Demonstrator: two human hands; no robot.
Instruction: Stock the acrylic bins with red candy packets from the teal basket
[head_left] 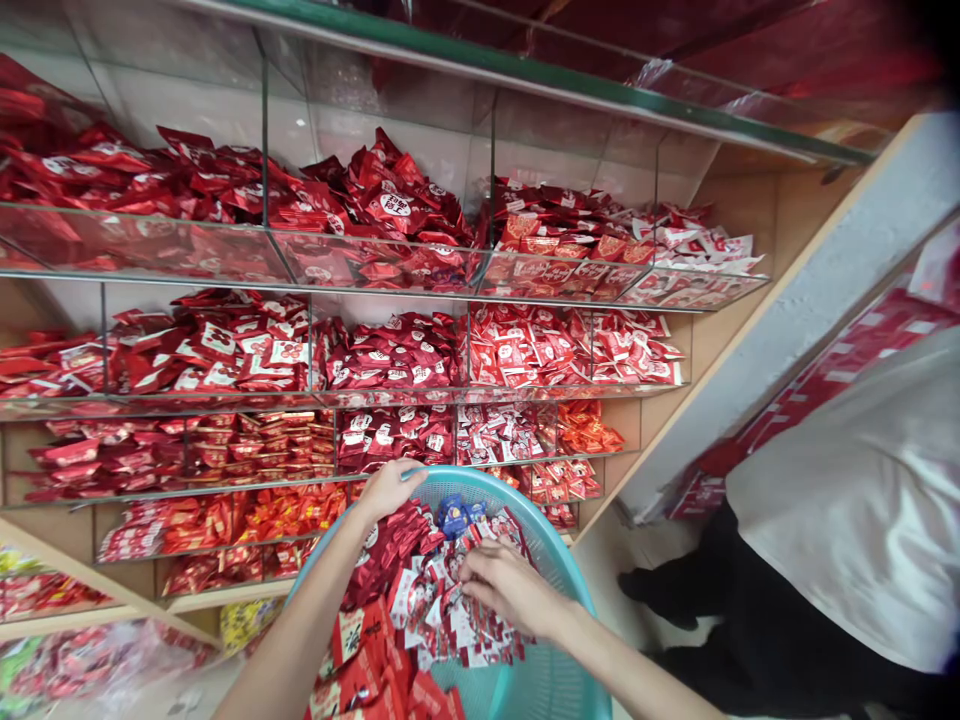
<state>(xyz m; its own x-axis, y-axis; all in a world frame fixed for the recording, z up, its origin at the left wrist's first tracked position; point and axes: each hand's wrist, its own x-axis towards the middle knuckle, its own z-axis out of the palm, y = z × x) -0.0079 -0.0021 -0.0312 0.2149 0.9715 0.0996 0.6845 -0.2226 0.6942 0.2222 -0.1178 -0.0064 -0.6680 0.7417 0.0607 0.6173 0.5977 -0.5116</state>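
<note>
A teal plastic basket (536, 690) sits low in the middle, filled with red and white candy packets (420, 610) and a few blue ones (454, 515). My left hand (386, 490) grips the basket's far rim, fingers curled over it. My right hand (506, 590) reaches into the basket and rests on the white and red packets, fingers closed round some of them.
Glass-fronted shelves (375, 280) in several tiers hold heaps of red wrapped sweets. A wooden divider (750, 340) slants at the right. Another person in a white top (855, 510) and dark trousers stands at the right.
</note>
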